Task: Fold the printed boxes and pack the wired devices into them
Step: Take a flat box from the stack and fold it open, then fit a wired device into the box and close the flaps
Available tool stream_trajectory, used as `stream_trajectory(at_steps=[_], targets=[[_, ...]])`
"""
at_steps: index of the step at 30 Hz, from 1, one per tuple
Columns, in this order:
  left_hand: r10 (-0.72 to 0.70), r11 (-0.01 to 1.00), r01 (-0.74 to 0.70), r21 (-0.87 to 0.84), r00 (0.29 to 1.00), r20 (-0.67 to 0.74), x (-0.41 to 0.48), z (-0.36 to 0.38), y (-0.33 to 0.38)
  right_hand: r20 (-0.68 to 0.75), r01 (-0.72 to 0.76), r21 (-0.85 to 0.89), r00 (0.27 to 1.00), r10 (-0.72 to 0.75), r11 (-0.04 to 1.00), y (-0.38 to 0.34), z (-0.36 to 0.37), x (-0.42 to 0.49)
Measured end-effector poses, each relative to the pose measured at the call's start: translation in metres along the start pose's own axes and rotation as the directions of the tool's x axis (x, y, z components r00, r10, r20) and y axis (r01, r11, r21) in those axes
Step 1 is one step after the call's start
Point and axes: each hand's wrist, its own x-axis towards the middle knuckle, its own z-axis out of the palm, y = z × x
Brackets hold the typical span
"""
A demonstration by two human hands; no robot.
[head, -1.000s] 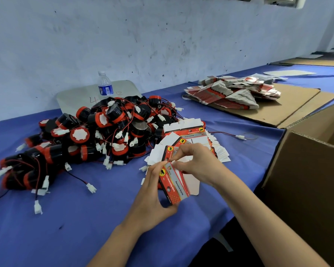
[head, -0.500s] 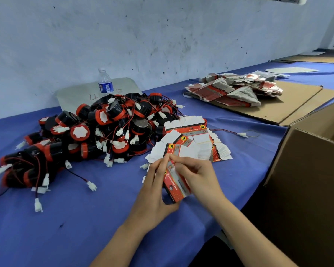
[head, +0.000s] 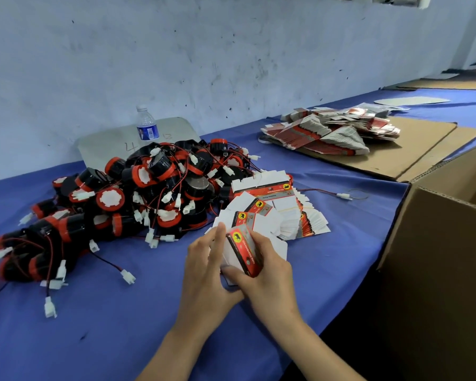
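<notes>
1. A person's two bare hands work a small red printed box just above the blue table, near its front edge.
2. Right hand wraps the box from the right & below, fingers curled round it, thumb on the underside.
3. Left hand sits against the box's white left side; fingers fairly straight, pressing on the flap. Not a closed grip.
4. Box is tilted, red face w/ yellow round logo turned up; white flaps partly hidden betw. the hands.
5. Just behind the hands: fanned stack of flat boxes, white w/ red print, lying on the table.
6. Left of the stack: big pile of wired devices — black round bodies, red rims, red-black leads, white plugs. Some plugs trail onto the cloth.
7. Water bottle stands upright behind the pile, by the wall.
8. Far right rear: second heap of flat boxes on a cardboard sheet.
9. Open brown carton at the right edge, beside the table.
10. One loose lead w/ white plug lies betw. stack & carton.
</notes>
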Motion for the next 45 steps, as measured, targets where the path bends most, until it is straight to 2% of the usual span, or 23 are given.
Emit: stream_trajectory(at_steps=[4, 8, 9, 12, 15, 17, 19, 21, 22, 23, 24, 25, 26, 27, 28, 29, 30, 32, 36, 41, 45], targets=[[-0.157, 0.984, 0.165, -0.07, 0.983, 0.099, 0.0, 0.0, -0.002, -0.091, -0.074, 0.144, 0.992, 0.088, 0.987, 0.001, -0.02, 0.003], [-0.224, 0.974, 0.219, 0.047, 0.93, 0.293, -0.003, 0.004, -0.015, -0.134, -0.13, 0.42, 0.97, 0.203, 0.898, -0.014, -0.064, 0.025], [-0.249, 0.968, 0.24, 0.071, 0.9, 0.358, -0.005, 0.005, -0.017, -0.122, -0.136, 0.54, 0.964, 0.236, 0.831, -0.019, -0.078, 0.031], [-0.27, 0.963, 0.244, 0.117, 0.84, 0.472, -0.004, 0.006, -0.019, -0.081, -0.112, 0.859, 0.934, 0.349, 0.5, -0.034, -0.127, 0.051], [-0.245, 0.968, 0.188, 0.165, 0.843, 0.479, -0.003, 0.006, -0.021, -0.212, 0.074, 0.954, 0.852, 0.478, 0.292, -0.04, -0.178, 0.072], [-0.247, 0.968, 0.192, 0.164, 0.855, 0.457, -0.002, 0.008, -0.02, -0.263, 0.207, 0.964, 0.818, 0.511, 0.165, -0.036, -0.204, 0.083], [-0.275, 0.961, 0.246, 0.124, 0.879, 0.39, -0.001, 0.008, -0.019, -0.231, 0.211, 0.973, 0.823, 0.519, 0.098, -0.033, -0.217, 0.09], [-0.313, 0.95, 0.302, 0.084, 0.898, 0.31, -0.001, 0.008, -0.02, -0.152, 0.086, 0.984, 0.859, 0.488, 0.156, -0.029, -0.206, 0.091], [-0.336, 0.941, 0.331, 0.067, 0.899, 0.281, -0.001, 0.007, -0.019, -0.112, -0.007, 0.97, 0.876, 0.469, 0.245, -0.027, -0.191, 0.088], [-0.356, 0.933, 0.357, 0.045, 0.898, 0.258, 0.0, 0.006, -0.018, -0.083, -0.115, 0.907, 0.894, 0.439, 0.405, -0.026, -0.171, 0.083], [-0.37, 0.926, 0.377, 0.016, 0.898, 0.239, 0.0, 0.005, -0.018, -0.068, -0.206, 0.741, 0.924, 0.376, 0.639, -0.021, -0.149, 0.077], [-0.378, 0.919, 0.393, -0.022, 0.899, 0.222, 0.001, 0.005, -0.017, -0.03, -0.231, 0.463, 0.961, 0.275, 0.856, -0.012, -0.126, 0.069], [-0.386, 0.912, 0.406, -0.065, 0.899, 0.206, 0.001, 0.004, -0.016, 0.069, -0.181, 0.143, 0.983, 0.173, 0.973, 0.0, -0.104, 0.06], [-0.389, 0.906, 0.412, -0.1, 0.901, 0.19, 0.001, 0.002, -0.016, 0.21, -0.083, -0.12, 0.972, 0.107, 0.989, 0.014, -0.083, 0.051], [-0.386, 0.903, 0.409, -0.129, 0.906, 0.173, 0.001, 0.001, -0.015, 0.322, 0.033, -0.325, 0.943, 0.078, 0.945, 0.026, -0.065, 0.044], [-0.375, 0.905, 0.396, -0.154, 0.915, 0.149, 0.001, 0.0, -0.013, 0.398, 0.163, -0.457, 0.917, 0.037, 0.874, 0.036, -0.052, 0.038], [-0.361, 0.909, 0.378, -0.177, 0.925, 0.121, 0.001, -0.001, -0.012, 0.433, 0.264, -0.51, 0.901, -0.021, 0.819, 0.042, -0.042, 0.035], [-0.364, 0.893, 0.376, -0.249, 0.927, 0.093, 0.002, -0.002, -0.009, 0.407, 0.311, -0.545, 0.91, -0.079, 0.778, 0.048, -0.033, 0.04], [-0.448, 0.758, 0.45, -0.473, 0.886, 0.125, 0.002, 0.0, -0.004, 0.346, 0.305, -0.591, 0.932, -0.107, 0.747, 0.044, -0.032, 0.047], [-0.485, 0.654, 0.441, -0.614, 0.868, 0.107, 0.006, -0.003, -0.003, 0.305, 0.371, -0.63, 0.926, -0.222, 0.682, 0.041, -0.032, 0.037], [-0.502, 0.595, 0.434, -0.677, 0.858, 0.108, 0.008, -0.007, -0.003, 0.278, 0.404, -0.586, 0.914, -0.294, 0.703, 0.037, -0.034, 0.033]])
